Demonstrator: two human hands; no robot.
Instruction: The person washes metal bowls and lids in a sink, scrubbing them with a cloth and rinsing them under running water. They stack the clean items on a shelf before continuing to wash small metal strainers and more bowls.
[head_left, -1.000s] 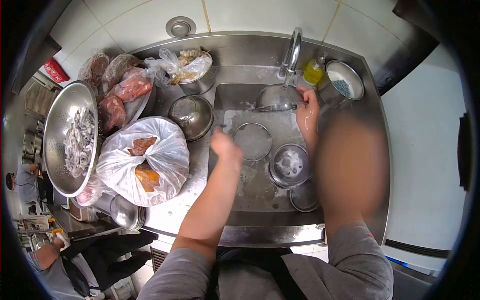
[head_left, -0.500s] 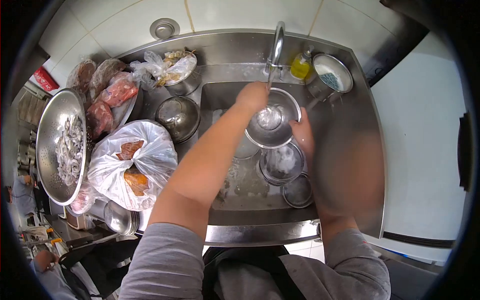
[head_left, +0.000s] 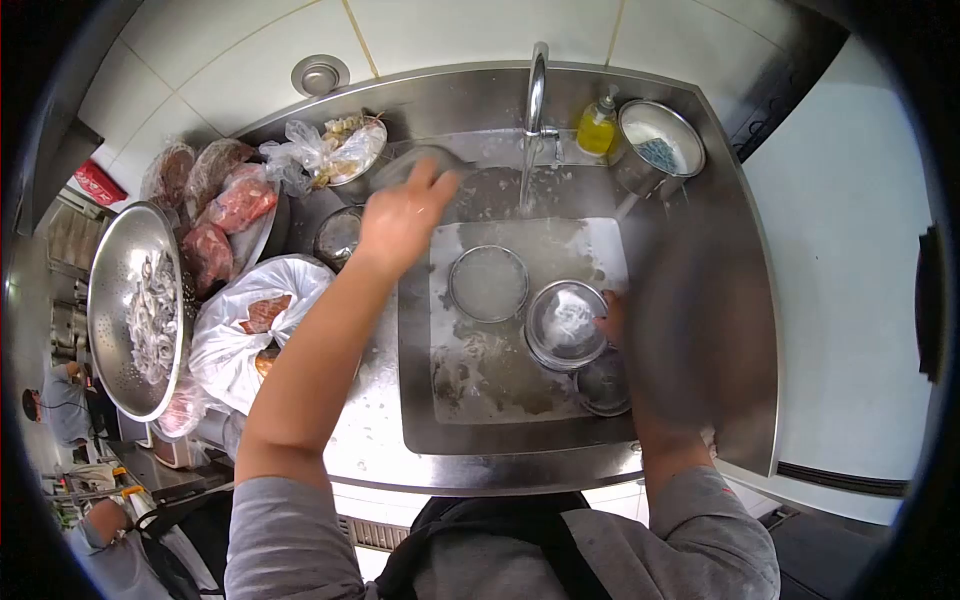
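My left hand (head_left: 405,215) is left of the faucet, closed on the rim of a metal bowl (head_left: 418,165) that is smeared by motion. Under it, stacked metal bowls (head_left: 338,238) stand on the counter left of the sink. In the sink (head_left: 520,435), my right hand (head_left: 613,318) grips the right rim of a metal bowl (head_left: 568,322) with white foam inside, on top of a stack. Beside that stack lies a smaller dark metal dish (head_left: 603,385). A round, shallow dish (head_left: 488,284) sits farther left in the water. A blurry smudge hides part of my right forearm.
Water runs from the faucet (head_left: 535,90). Behind the sink stand a yellow soap bottle (head_left: 597,128) and a metal pot (head_left: 690,140) with a blue scrubber. Leftward are wrapped meat (head_left: 240,205), a white bag (head_left: 225,340) and a colander (head_left: 115,345). Another person (head_left: 70,400) is far left.
My left hand has carried the bowl from under the faucet leftward toward the counter. My right hand has let go of that bowl and moved down to the foamy one in the sink.
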